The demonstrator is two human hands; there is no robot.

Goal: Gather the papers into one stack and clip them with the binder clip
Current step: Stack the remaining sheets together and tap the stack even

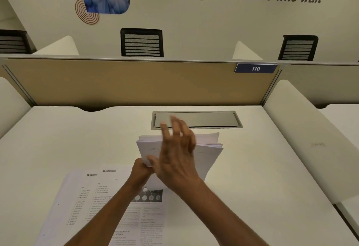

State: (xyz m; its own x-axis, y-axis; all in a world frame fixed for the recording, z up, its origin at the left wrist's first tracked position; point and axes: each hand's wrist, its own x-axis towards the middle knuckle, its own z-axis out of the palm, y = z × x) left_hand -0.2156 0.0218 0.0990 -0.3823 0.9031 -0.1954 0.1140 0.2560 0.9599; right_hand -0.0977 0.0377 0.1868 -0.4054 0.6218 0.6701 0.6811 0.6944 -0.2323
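Papers [209, 148] gripped by left hand [140, 171]; right hand [176, 154] spread open against them.

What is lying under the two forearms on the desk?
Several printed sheets lie loose on the white desk, overlapping. The forearms cover their middle parts. The left hand grips the raised stack. No binder clip shows.

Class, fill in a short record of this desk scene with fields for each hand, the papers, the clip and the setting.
left hand: grips the lower near edge of the held stack
right hand: open, fingers spread, in front of the stack, blurred
held stack: raised off the desk, sheets fanned and uneven
loose sheets: printed pages flat on the desk, under the arms
binder clip: not visible
desk: white, with a grey cable flap at the back
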